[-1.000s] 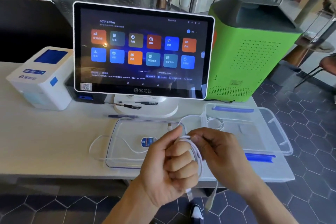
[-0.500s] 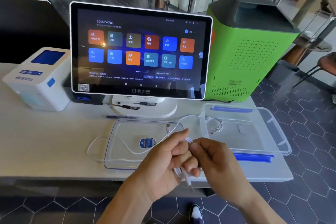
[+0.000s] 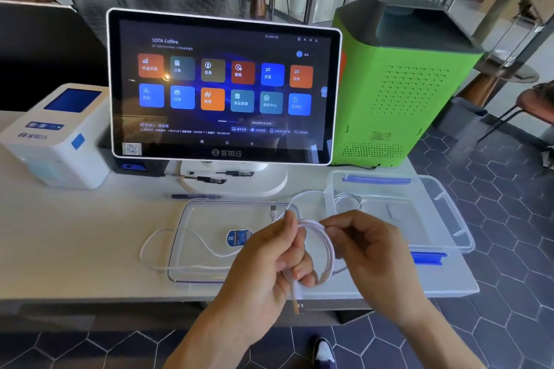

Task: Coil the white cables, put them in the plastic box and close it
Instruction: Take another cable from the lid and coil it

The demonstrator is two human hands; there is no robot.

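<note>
1. We see a white cable (image 3: 322, 244) wound into a small loop and held between both hands, in the air over the near edge of the table (image 3: 60, 249).
2. Our left hand (image 3: 269, 266) is closed around the left side of the loop, thumb up; a plug end (image 3: 295, 302) hangs down below this fist.
3. Our right hand (image 3: 368, 252) pinches the top of the loop between thumb and fingers, just beside the left thumb.
4. A second white cable (image 3: 168, 234) lies loose on the table, curving left of the clear lid (image 3: 198, 266) and running across it toward the hands.
5. The lid lies flat on the table, directly behind the hands, with a blue label (image 3: 236, 237) in its middle.
6. The clear plastic box (image 3: 449, 219) sits open to the right of the lid, with blue clips on its near and far sides. A coiled white cable (image 3: 347, 202) lies in its left end.
7. Behind: a touchscreen terminal (image 3: 224, 87) on a white stand, a white printer (image 3: 54, 135) at the left, a green machine (image 3: 404, 84) at the right.
8. A pen (image 3: 195, 196) lies near the stand's foot.
</note>
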